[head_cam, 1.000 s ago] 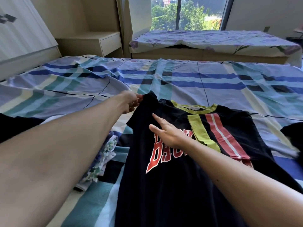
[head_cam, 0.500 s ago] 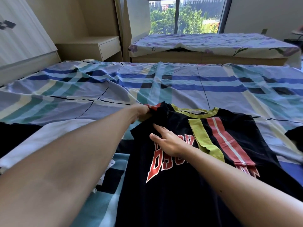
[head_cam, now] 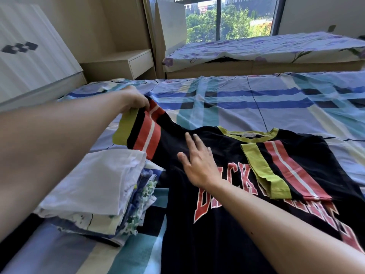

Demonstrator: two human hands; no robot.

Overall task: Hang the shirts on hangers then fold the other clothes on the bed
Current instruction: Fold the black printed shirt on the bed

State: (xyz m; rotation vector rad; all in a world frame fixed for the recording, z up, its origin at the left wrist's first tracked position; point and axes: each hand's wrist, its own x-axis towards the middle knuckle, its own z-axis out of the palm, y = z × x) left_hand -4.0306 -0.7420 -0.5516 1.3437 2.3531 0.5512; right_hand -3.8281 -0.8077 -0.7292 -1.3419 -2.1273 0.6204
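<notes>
Beneath everything, a broad bed under a thin, creased sheet in wide checks of lilac, teal, cream and strong blue, crossed by fine black lines. Beyond it, a second bed on a pale wooden base, draped in a rumpled lilac floral cover, below a tall window full of green trees. At far left, a white ribbed headboard, slanted, with a small dark motif. Flat on the checked sheet, front up, toward the near right: a large black T-shirt, soft matte jersey, with a yellow-green ribbed collar, blocky red letters edged in white across the chest, and one sleeve folded inward over the chest in yellow-green, red and white bands. Just left of the shirt, a squared stack of folded clothes: smooth white fabric on top, floral and blue prints layered beneath. In the corner between the beds, a boxy light-wood nightstand with one plain drawer. On the shirt's upper chest, the right hand, palm down, fingers straight and slightly spread, pressing the fabric flat. Up and to the left, the left hand, fingers curled, pinching the cuff of the other sleeve and holding it stretched out above the sheet, banded yellow-green, black, red and white.
</notes>
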